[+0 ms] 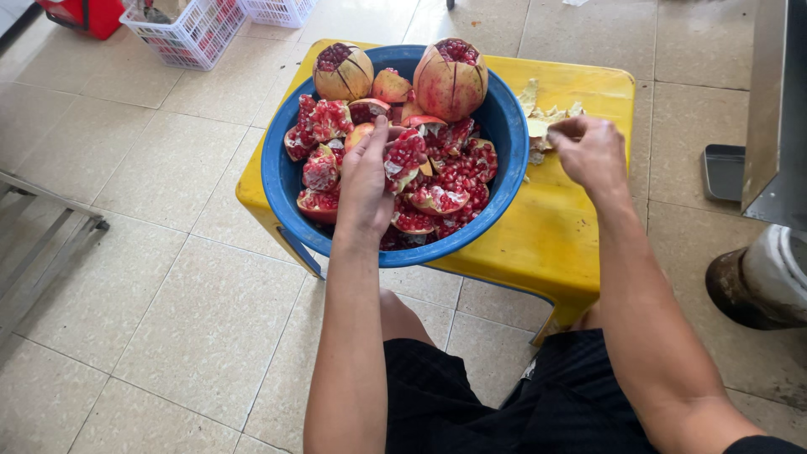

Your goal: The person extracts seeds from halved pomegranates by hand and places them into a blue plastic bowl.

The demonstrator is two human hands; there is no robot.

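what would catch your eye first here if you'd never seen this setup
First the blue bowl on a yellow stool, heaped with broken red pomegranate pieces, with two scored, mostly whole pomegranates at its far rim. The left hand reaches into the bowl onto a piece, while the right hand hovers over pale peel scraps on the stool's right side.

The round blue plastic basin heaped with broken red pomegranate pieces fills most of the yellow plastic counter. Right of the basin lies bare yellow surface, past pale peel scraps.
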